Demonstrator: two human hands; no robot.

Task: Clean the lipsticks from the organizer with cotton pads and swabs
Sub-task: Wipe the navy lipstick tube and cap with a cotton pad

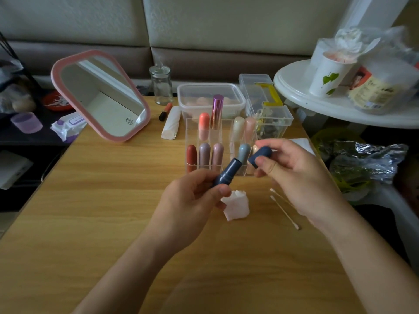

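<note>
The left hand [192,196] grips a navy lipstick [227,172] — the right hand [292,168] pinches its cap [260,156] — near the organizer [217,148], above a crumpled cotton pad [235,206].

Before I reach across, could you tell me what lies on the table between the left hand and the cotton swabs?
In the head view, a crumpled white cotton pad lies between the left hand and the cotton swabs.

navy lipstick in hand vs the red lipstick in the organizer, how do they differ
The navy lipstick is tilted, cap off, gripped by the left hand; the red lipstick stands upright, capped, in the organizer, front-left slot. The navy cap is pinched in the right hand. Both are rounded tubes.
</note>
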